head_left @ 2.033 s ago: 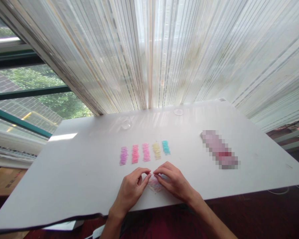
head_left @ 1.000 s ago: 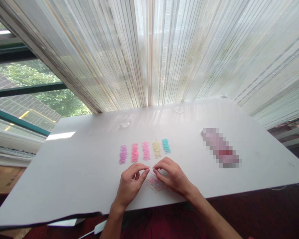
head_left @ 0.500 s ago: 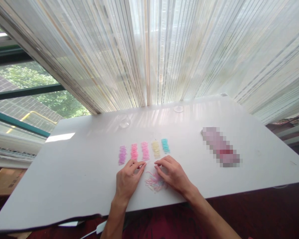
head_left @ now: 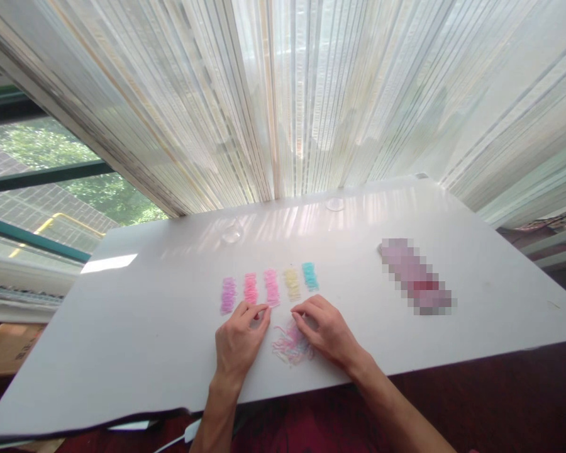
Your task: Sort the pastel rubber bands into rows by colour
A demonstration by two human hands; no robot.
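My left hand (head_left: 239,340) is pinched, thumb against forefinger, at the near end of the light pink row (head_left: 271,286); a thin pink strip seems to be at its fingertips. My right hand (head_left: 327,330) has thumb and forefinger together just right of it; anything between them is too small to make out. Under and beside the right hand lies a loose pile of thin pastel strips (head_left: 290,346), partly covered. Similar pieces lie in neat rows: purple (head_left: 227,296), bright pink (head_left: 250,288), yellow (head_left: 292,284) and turquoise (head_left: 310,277).
The white table (head_left: 136,333) runs up to a striped curtain (head_left: 273,100). Two clear round items, one on the left (head_left: 232,233) and one on the right (head_left: 334,204), lie near its back edge. A blurred-out pinkish object (head_left: 415,277) lies on the right.
My left hand has drawn slightly left, to the near end of the light pink row. My right hand stays pinched by the pile. The view has shifted a little.
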